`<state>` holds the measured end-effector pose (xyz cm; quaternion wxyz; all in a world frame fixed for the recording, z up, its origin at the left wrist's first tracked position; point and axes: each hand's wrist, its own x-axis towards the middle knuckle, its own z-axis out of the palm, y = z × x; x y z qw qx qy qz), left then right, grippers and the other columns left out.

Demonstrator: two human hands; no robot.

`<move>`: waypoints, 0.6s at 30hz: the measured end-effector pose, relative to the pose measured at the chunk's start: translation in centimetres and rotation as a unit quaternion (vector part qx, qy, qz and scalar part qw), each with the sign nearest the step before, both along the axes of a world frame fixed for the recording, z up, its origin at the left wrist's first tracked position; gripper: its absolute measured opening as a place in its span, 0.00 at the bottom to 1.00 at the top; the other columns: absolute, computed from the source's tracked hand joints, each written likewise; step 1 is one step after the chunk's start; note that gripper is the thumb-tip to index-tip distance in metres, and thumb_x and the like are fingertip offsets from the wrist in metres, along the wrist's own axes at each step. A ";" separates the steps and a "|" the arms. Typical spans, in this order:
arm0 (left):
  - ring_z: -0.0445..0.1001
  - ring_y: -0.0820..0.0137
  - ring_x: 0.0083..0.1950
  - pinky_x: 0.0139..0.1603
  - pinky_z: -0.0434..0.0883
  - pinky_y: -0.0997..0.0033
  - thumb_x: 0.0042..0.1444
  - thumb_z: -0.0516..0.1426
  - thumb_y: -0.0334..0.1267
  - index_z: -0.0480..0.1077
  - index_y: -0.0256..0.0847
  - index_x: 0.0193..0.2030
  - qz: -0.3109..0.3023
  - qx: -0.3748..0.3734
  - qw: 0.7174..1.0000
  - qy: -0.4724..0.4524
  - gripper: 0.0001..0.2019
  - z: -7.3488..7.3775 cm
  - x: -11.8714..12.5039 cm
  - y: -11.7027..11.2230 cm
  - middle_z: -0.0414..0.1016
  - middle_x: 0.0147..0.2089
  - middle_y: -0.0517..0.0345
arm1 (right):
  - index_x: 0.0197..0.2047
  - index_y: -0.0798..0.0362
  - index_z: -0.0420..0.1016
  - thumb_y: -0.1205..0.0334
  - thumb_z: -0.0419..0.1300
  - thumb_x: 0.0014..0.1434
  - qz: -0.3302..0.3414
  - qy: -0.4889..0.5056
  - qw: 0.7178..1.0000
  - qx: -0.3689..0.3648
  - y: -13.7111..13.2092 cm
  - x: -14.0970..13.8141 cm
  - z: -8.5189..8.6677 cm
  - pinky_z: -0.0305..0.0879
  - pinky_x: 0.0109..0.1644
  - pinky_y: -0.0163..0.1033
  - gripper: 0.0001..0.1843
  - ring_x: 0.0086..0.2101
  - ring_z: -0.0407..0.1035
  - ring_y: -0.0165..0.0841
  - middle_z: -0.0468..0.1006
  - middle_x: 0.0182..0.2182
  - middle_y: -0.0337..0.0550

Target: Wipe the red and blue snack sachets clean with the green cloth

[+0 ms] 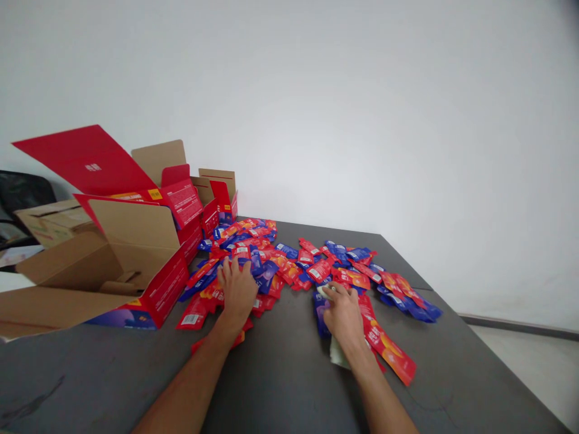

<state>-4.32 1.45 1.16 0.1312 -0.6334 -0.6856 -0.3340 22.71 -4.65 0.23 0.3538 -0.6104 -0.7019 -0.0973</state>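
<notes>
Dozens of flat sachets [271, 265], too overlapped to be counted exactly, are strewn in two loose groups, toward 8 and 4 o'clock from the view's middle. They are coloured red or blue-violet, many being printed with orange shapes, white lettering and barcodes. The left hand [237, 286], toward 7 o'clock, is laid on the nearer group with fingers slightly apart; whether a sachet is gripped cannot be told. At 5 o'clock, one pale cloth [339, 354] is clasped under the curled right hand [341, 310], beside a blue sachet. At 9 o'clock at least three open red printed cartons [169, 298] are lined up, with one brown cardboard box [54, 223] and one black chair [29, 191] seen beyond. The dark grey tabletop [280, 374] is scuffed at 7 o'clock. A plain white wall [344, 108] is seen at 12, pale floor [534, 355] at 4.
</notes>
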 end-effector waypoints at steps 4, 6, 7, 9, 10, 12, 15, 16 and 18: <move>0.51 0.48 0.72 0.70 0.48 0.43 0.59 0.51 0.30 0.74 0.37 0.53 -0.127 0.016 0.992 -0.009 0.18 -0.7 3.2 -0.6 0.65 0.65 0.38 | 0.42 0.47 0.83 0.78 0.57 0.43 -0.010 0.003 1.000 0.021 0.1 0.2 -0.3 0.65 0.44 0.49 0.26 0.39 0.63 0.43 0.78 0.47 0.46; 0.54 0.50 0.70 0.69 0.50 0.46 0.58 0.51 0.30 0.76 0.40 0.49 -0.220 -0.004 0.975 -0.015 0.16 -1.8 5.2 -0.7 0.69 0.61 0.40 | 0.41 0.47 0.83 0.79 0.57 0.42 -0.009 0.001 1.000 0.028 0.0 0.0 -0.3 0.65 0.43 0.49 0.27 0.38 0.63 0.43 0.78 0.47 0.45; 0.56 0.51 0.69 0.69 0.51 0.47 0.58 0.51 0.29 0.76 0.41 0.48 -0.254 -0.018 0.967 -0.016 0.16 -2.5 6.2 -0.6 0.70 0.60 0.42 | 0.41 0.46 0.83 0.80 0.56 0.42 -0.010 0.001 0.999 0.031 -0.1 -0.1 -0.2 0.66 0.43 0.48 0.27 0.38 0.63 0.43 0.78 0.47 0.45; 0.58 0.51 0.68 0.68 0.54 0.47 0.58 0.52 0.30 0.75 0.41 0.49 -0.306 -0.050 0.951 -0.012 0.16 -3.9 7.6 -0.4 0.69 0.61 0.42 | 0.41 0.46 0.83 0.80 0.56 0.42 -0.008 0.002 0.999 0.035 -0.2 -0.3 0.0 0.66 0.42 0.47 0.28 0.38 0.63 0.42 0.79 0.46 0.43; 0.60 0.51 0.67 0.67 0.54 0.47 0.58 0.52 0.30 0.75 0.41 0.50 -0.318 -0.062 0.946 -0.010 0.16 -4.5 8.1 -0.2 0.70 0.60 0.41 | 0.42 0.46 0.83 0.81 0.56 0.42 -0.007 0.003 0.999 0.034 -0.3 -0.4 0.1 0.66 0.42 0.47 0.28 0.38 0.63 0.42 0.79 0.46 0.43; 0.63 0.50 0.64 0.65 0.56 0.46 0.59 0.52 0.30 0.74 0.40 0.50 -0.328 -0.082 0.941 -0.010 0.15 -5.3 8.8 0.4 0.71 0.58 0.40 | 0.42 0.46 0.83 0.81 0.56 0.43 -0.008 0.004 1.000 0.026 -0.4 -0.7 0.2 0.66 0.44 0.47 0.27 0.39 0.63 0.43 0.79 0.46 0.43; 0.66 0.50 0.60 0.63 0.59 0.47 0.61 0.51 0.32 0.74 0.38 0.50 -0.323 -0.093 0.942 -0.020 0.14 -5.5 9.5 1.3 0.72 0.56 0.38 | 0.43 0.48 0.83 0.81 0.56 0.45 -0.009 0.004 1.000 0.006 -0.5 -0.9 0.3 0.67 0.46 0.48 0.27 0.42 0.63 0.44 0.79 0.47 0.44; 0.66 0.50 0.59 0.62 0.59 0.48 0.61 0.51 0.31 0.74 0.38 0.49 -0.321 -0.094 0.942 -0.022 0.14 -5.4 9.7 1.6 0.72 0.56 0.38 | 0.43 0.48 0.83 0.81 0.56 0.45 -0.006 0.003 1.000 0.001 -0.5 -0.9 0.4 0.66 0.46 0.48 0.27 0.42 0.63 0.44 0.79 0.47 0.44; 0.68 0.52 0.58 0.60 0.61 0.51 0.61 0.50 0.30 0.75 0.38 0.46 -0.319 -0.095 0.943 -0.024 0.14 -5.1 10.2 2.0 0.72 0.55 0.38 | 0.43 0.48 0.83 0.82 0.55 0.44 0.002 0.001 1.000 -0.009 -0.6 -1.1 0.6 0.66 0.47 0.47 0.29 0.42 0.63 0.44 0.79 0.47 0.44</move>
